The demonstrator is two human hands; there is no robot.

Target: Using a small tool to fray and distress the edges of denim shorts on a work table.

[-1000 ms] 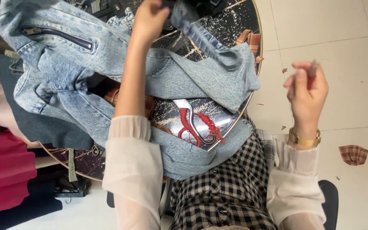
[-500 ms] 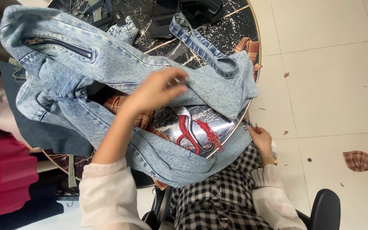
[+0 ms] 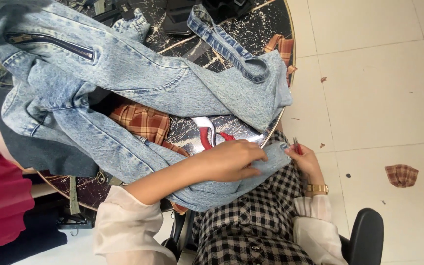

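Partly hidden scissors (image 3: 207,133); right hand (image 3: 306,159) perhaps pinching needle.

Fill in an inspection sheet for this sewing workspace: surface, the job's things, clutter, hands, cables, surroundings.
Surface: round dark table with pale splatter pattern and a metal rim.
Job's things: light blue denim garment spread over the table, its corner hanging at the near edge.
Clutter: red-handled scissors, plaid fabric under the denim, dark items at the far edge.
Hands: left hand pressing the denim corner; right hand pinching a small thin red tool at that corner.
Cables: nothing seen.
Surroundings: white tiled floor with a plaid scrap; black chair.
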